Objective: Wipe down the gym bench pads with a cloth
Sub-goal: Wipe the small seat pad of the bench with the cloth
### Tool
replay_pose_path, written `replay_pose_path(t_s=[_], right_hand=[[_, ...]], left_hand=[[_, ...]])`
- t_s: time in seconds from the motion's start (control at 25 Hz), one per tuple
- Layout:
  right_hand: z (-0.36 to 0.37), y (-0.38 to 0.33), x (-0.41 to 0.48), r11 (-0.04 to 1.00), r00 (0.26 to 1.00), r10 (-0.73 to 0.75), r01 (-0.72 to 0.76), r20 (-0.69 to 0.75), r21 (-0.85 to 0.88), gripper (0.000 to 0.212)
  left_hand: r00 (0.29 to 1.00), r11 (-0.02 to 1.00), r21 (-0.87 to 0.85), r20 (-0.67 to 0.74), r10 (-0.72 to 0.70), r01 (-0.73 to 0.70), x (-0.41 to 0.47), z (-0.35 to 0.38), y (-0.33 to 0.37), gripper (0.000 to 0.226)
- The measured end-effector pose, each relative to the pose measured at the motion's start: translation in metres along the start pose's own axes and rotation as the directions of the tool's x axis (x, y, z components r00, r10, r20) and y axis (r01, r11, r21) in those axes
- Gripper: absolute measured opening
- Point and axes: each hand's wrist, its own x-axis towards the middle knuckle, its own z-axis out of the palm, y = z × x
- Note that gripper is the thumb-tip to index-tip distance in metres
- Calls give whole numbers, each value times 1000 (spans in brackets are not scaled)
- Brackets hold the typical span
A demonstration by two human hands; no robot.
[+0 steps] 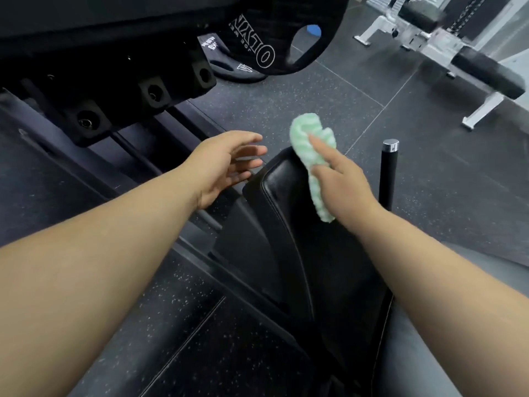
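A black padded bench pad runs from the lower middle up to the centre of the view. My right hand grips a green and white cloth at the pad's far end; the cloth bunches above my fingers and hangs down past my palm. My left hand hovers just left of the pad's far end, fingers relaxed and spread, holding nothing.
A black weight plate hangs on the dark machine frame at the top left. A black upright handle with a chrome cap stands right of the pad. A white-framed bench sits at the top right on the speckled rubber floor.
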Motion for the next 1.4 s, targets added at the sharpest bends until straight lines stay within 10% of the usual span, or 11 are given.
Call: replay_pose_path(t_s=[0.2,0.36,0.56,0.68,0.76,0.92,1.16,1.4], right_hand=[[14,-10,-42,886,900,-375,419,222,-199,47],[-2,-8,10,981,999,-38,35,-14,-191,48],[19,20,-85,731,758,-521,634,392,-253,49],[8,27,-52,963,970,-206,224,126,-151,52],[19,13,-49,993,998,-67,69,18,-95,56],[-2,47,-114,892,927,-240,328,287,-310,55],[-4,54,-104,930,984,176,-176,-31,-323,60],[-1,70,-189,957,994,114,-108,6,-269,57]], left_hand=[[999,1000,-1,46,13,-13,-1,-13,5,14],[1000,999,38,16,-16,15,-6,-11,-4,14],[996,998,27,-69,-49,51,-10,-5,-7,20],[994,972,234,-92,57,-34,-15,0,-8,23],[964,820,542,-59,258,-186,-22,12,-10,25],[837,395,823,164,523,-408,-28,38,-3,35],[800,-70,857,502,329,-510,11,71,-9,40],[760,-404,762,615,208,-506,3,85,-3,41]])
